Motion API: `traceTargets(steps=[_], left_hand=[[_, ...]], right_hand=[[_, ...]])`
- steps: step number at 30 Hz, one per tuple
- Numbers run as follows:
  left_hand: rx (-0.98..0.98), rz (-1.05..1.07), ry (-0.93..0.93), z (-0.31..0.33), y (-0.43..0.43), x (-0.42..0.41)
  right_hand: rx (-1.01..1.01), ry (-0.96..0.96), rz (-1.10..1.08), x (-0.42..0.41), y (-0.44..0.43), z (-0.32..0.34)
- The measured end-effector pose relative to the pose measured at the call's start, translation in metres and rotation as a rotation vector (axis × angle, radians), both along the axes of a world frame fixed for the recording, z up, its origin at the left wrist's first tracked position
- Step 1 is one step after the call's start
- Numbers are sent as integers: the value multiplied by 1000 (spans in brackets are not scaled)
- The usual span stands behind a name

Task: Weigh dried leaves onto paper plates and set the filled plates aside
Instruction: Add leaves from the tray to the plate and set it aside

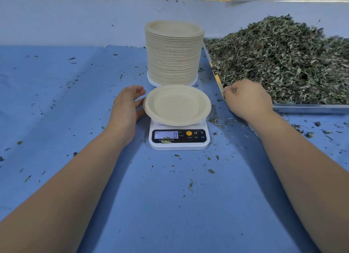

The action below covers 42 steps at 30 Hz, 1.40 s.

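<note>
Dead centre on the blue cloth (75, 101), the scale (178, 139) carries one empty paper plate (177, 104), and the readout shows zero, so nothing is weighed yet. The left hand (126, 105) sits at the plate's left rim, fingers loose and nearly straight, gripping nothing. I'd say it's there to steady the plate, though I can't tell whether it touches. The right hand (247, 99) is over at the near corner of the metal tray (309, 108), fingers curled under with a scrap of green showing between them. That looks like a pinch of dried leaves (283, 60); how much is hidden. The big heap fills that tray, just right of the scale, so it's a short carry. Behind the scale, the stack of spare plates (173, 52) stands close by for the next round.
</note>
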<state>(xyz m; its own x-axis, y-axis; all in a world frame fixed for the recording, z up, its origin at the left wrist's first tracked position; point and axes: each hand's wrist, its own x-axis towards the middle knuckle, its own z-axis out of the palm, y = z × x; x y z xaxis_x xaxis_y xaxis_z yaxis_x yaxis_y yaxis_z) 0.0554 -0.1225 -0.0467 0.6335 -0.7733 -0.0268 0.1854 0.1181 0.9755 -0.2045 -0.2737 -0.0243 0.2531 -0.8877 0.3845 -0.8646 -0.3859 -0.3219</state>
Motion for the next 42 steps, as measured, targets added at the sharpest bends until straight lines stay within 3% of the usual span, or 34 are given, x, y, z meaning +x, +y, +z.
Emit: traceTargets(steps=[14,26,33,42], left_hand=[[29,-10,-49,1,-1,-4],[21,-26,-88,0,1,-5],[22,-29,-94,-2,-2,-2],[5,5,-63,-2,-3,-2]], right_hand=[[56,104,-24,0,0,0],[-6,57,11,-1,3,-3],[147,56,24,7,-22,19],[-55,-93,149,34,-6,60]])
